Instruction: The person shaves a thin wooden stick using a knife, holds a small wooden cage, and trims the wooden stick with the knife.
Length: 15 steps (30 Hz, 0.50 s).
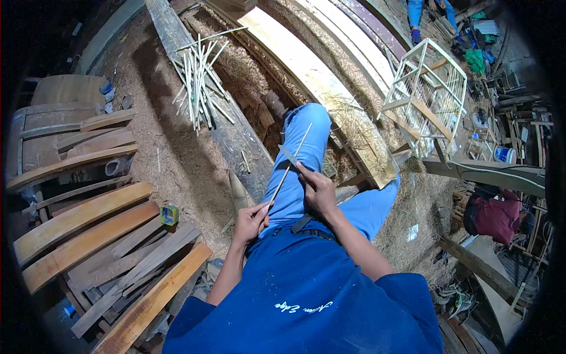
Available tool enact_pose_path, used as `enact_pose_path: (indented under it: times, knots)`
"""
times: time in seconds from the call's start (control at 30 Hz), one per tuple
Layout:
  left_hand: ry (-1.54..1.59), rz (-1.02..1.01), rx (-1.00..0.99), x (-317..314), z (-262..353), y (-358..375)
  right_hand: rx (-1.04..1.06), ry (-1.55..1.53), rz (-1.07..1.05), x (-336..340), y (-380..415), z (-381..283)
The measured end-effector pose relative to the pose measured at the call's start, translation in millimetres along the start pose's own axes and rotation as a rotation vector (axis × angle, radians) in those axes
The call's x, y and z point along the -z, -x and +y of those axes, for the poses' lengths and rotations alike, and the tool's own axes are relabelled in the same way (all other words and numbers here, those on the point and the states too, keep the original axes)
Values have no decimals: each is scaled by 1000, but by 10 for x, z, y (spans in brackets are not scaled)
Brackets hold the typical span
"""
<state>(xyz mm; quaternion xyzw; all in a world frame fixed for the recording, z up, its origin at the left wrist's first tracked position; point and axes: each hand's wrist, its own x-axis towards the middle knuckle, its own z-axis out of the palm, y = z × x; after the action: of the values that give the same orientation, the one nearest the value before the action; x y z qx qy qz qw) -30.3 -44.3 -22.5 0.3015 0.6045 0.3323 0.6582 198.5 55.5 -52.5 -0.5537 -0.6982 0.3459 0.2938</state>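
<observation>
A thin wooden stick [303, 140] slants over the thigh of my blue jeans, its lower end pinched in my left hand [252, 222]. My right hand [318, 190] is closed round a knife, whose blade [288, 154] points up and to the left and lies against the stick about midway. The part of the knife inside my fingers is hidden. A loose pile of thin pale sticks [199, 82] rests on a grey plank [230, 133] beyond my left hand.
Long pale boards [312, 65] stretch away in front. A cage of thin slats [433, 94] stands at the right. Curved planks [88, 218] and a small green box [169, 215] lie at the left. Another person's legs [415, 15] show at the top right.
</observation>
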Motion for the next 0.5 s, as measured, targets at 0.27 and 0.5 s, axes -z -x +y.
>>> enact_pose_path:
  times: [0.27, 0.5]
  knots:
    - [4, -15, -92, -665, 567, -1191, -1, -141, 90, 14, -325, 93]
    - [-67, 7, -185, -617, 419, -1175, 6, -224, 140, -68, -238, 127]
